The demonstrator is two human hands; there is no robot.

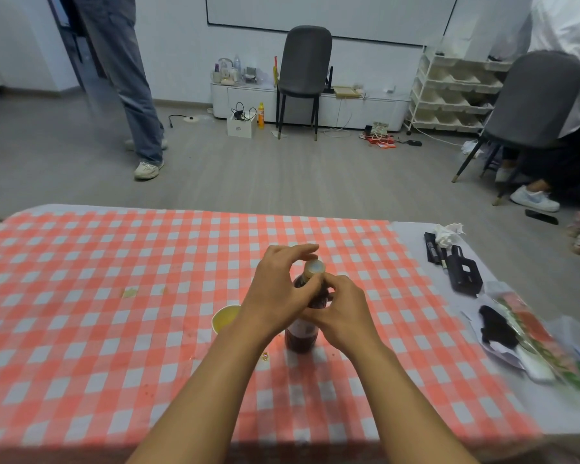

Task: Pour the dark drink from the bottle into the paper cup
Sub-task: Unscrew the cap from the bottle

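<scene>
**Both hands on the bottle, cap on**

I see the bottle [301, 333] standing upright on the checked tablecloth [114, 296], dark drink inside. My right hand [344, 316] is wrapped around its upper body. My left hand [278, 289] curls at the neck — fingers arched over the cap [315, 267], which sits on top. The paper cup [224, 319] stands just left of the bottle, partly hidden by my left wrist.
</scene>
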